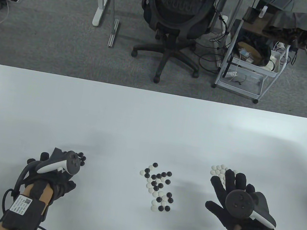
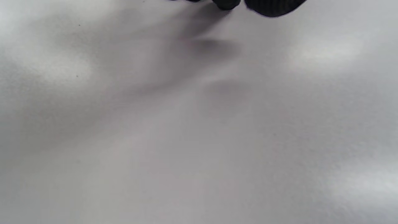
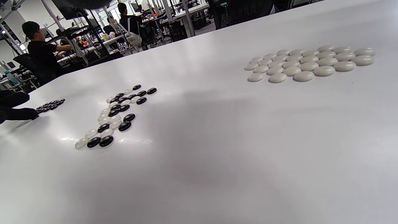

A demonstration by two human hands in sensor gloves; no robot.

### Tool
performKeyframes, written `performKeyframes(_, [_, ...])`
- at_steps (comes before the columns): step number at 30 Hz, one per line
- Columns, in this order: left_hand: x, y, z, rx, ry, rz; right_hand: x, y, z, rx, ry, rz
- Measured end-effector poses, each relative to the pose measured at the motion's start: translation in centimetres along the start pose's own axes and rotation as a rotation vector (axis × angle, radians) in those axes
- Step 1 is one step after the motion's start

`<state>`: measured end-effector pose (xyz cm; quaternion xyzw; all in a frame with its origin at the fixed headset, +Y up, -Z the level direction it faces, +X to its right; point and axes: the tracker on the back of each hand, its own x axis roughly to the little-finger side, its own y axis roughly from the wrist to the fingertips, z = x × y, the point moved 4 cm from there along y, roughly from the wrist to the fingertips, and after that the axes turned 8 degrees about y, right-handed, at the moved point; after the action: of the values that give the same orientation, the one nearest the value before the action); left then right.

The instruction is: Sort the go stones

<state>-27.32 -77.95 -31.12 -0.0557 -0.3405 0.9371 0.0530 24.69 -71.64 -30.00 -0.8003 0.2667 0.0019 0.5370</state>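
white stones sit packed in a tidy patch at the lower right of the table view, just past the fingertips of the right hand, whose fingers lie straight and slightly spread, holding nothing; likely it hovers there to keep that colour on its own side. black stones gather in a small cluster at the lower left, beside the left hand; its fingers are hidden under the tracker, so i cannot tell whether they pinch a stone. between the hands, low in the middle, the mixed pile waits on the table, within reach of both hands.
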Motion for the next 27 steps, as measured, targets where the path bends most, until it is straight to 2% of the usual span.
performKeyframes(8, [0.2, 0.8, -1.2, -0.008, -0.022, -0.022, 0.1, -0.1, 0.1, 0.003, 0.009, -0.003])
performKeyframes(13, [-1.4, -0.6, -4.6, -0.096, -0.071, 0.041, 0.1, 0.0, 0.2, 0.003, 0.011, -0.002])
performKeyframes(16, [-4.1, -1.0, -7.2, -0.115, -0.094, 0.129, 0.1, 0.0, 0.1, -0.001, 0.008, -0.003])
performKeyframes(19, [-8.1, -0.9, -9.2, -0.101, -0.072, 0.226, 0.1, -0.1, 0.2, -0.001, 0.008, -0.002])
performKeyframes(23, [-14.6, -0.4, -11.0, -0.085, -0.004, 0.342, 0.1, -0.1, 0.2, 0.002, 0.01, 0.001])
performKeyframes(27, [-19.9, 0.7, -11.8, -0.077, 0.076, 0.387, 0.1, -0.1, 0.2, -0.002, 0.012, 0.001])
